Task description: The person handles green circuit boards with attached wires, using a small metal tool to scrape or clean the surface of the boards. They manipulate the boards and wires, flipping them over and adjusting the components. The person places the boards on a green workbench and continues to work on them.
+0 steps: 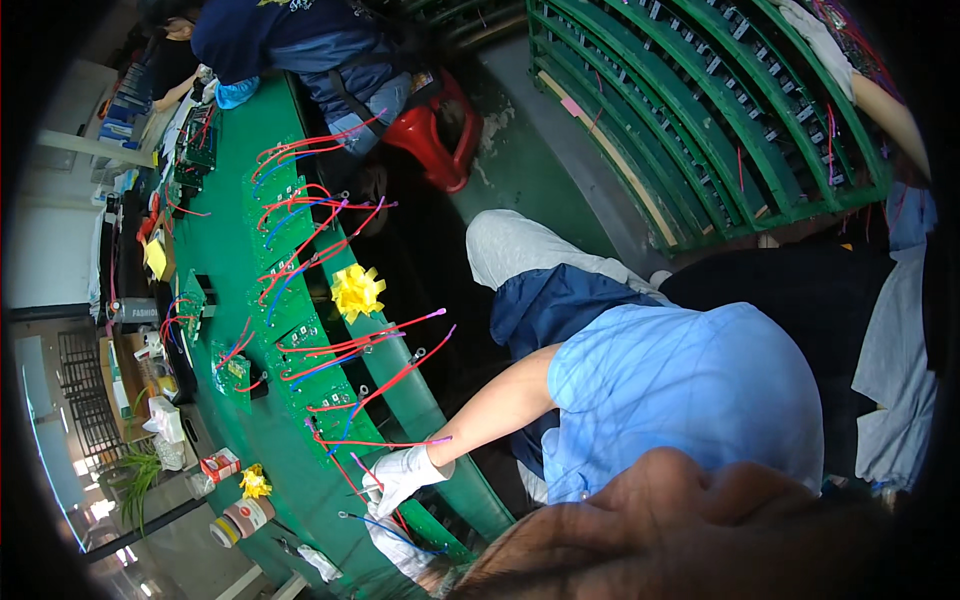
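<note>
My right hand (408, 478), in a white glove, reaches in from the blue sleeve with its fingers closed on a thin red wire (357, 486). Just below it is my left hand (398, 548), also gloved in white. Its fingers look curled, but what they grip is hidden. A blue wire (352, 517) with a ring terminal crosses over that glove. Both hands are at the near end of a row of green circuit boards (315, 388). Red and blue wires (385, 375), several with ring ends or purple tips, rise from these boards.
Loose wired boards (232, 375) lie on the green table (250, 440). A yellow bow (358, 292) sits at its edge; a brown jar (243, 520) stands beyond. A co-worker (300, 45) sits farther along, near a red stool (440, 135). Green racks (700, 110) stand behind; another person's arm (890, 120) reaches there.
</note>
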Motion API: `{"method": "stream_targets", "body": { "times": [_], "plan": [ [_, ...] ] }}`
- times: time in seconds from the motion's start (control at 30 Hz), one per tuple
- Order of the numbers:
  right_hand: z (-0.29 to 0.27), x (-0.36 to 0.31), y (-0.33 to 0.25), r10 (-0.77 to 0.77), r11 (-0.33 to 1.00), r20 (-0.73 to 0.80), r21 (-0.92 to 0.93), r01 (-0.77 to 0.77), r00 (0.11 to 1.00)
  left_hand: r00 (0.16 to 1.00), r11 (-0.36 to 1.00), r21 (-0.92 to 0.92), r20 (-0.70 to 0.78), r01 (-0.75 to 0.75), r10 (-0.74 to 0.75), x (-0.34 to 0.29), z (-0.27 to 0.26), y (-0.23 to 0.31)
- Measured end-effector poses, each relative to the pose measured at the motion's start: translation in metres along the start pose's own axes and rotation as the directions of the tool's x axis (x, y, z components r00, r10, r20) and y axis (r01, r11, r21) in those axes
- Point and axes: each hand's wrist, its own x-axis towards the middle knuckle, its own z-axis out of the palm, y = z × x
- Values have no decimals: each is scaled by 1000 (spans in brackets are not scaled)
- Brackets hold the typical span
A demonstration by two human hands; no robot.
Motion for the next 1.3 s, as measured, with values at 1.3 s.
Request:
{"method": "stream_targets", "body": {
  "times": [1.3],
  "plan": [
    [4,10,-2,169,983,60,-84,-164,984,801,961,-262,-555,87,-224,-67,-42,-28]
  ]
}}
